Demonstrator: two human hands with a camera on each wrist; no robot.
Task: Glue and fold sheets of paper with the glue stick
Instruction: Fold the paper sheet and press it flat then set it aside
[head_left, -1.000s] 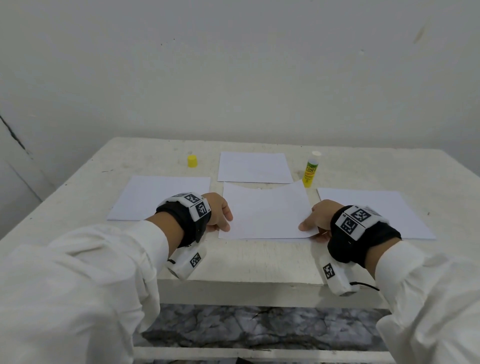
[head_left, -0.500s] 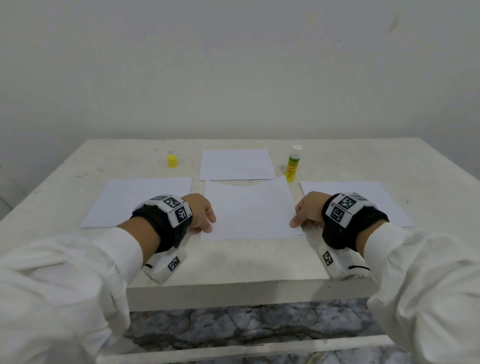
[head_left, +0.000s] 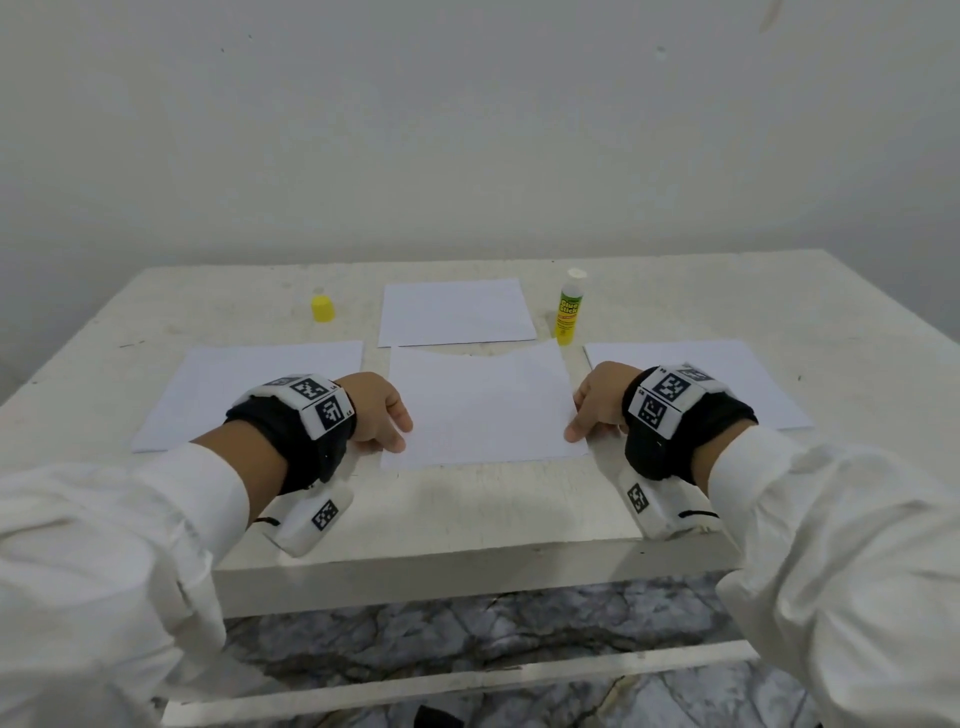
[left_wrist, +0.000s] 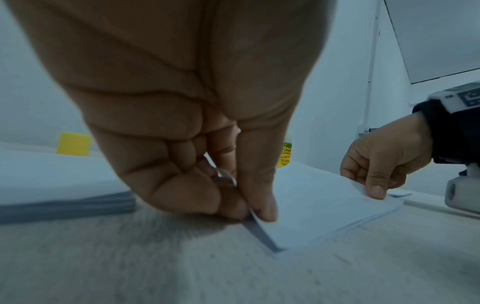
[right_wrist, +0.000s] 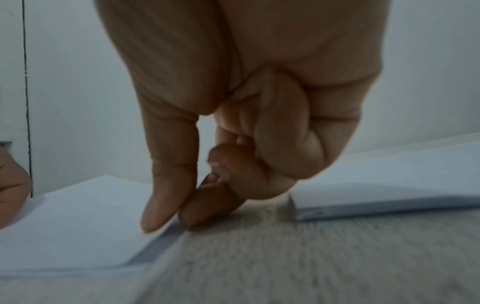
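Now both hands are at the near corners of the middle sheet (head_left: 483, 410), which lies on the white desk (head_left: 467, 514) in front of the person. The left hand (head_left: 376, 413) pinches the near left corner between thumb and forefinger; in the left wrist view this corner is lifted a little off the desk. The right hand (head_left: 597, 400) pinches the near right corner in the same way, with the thumb on top of the paper and a finger under the edge. The other fingers of both hands are curled in.

The far edge of the middle sheet bends slightly up. Just behind it lies a second sheet (head_left: 457, 317), flat. A third sheet (head_left: 249, 395) lies to the left, and a fourth sheet (head_left: 727, 379) to the right, partly under the right wrist.

The glue stick (head_left: 569, 309) stands upright near the far right corner of the middle sheet, between the second and the fourth sheet, without its cap. The yellow cap (head_left: 322, 307) stands apart, to the left of the second sheet.
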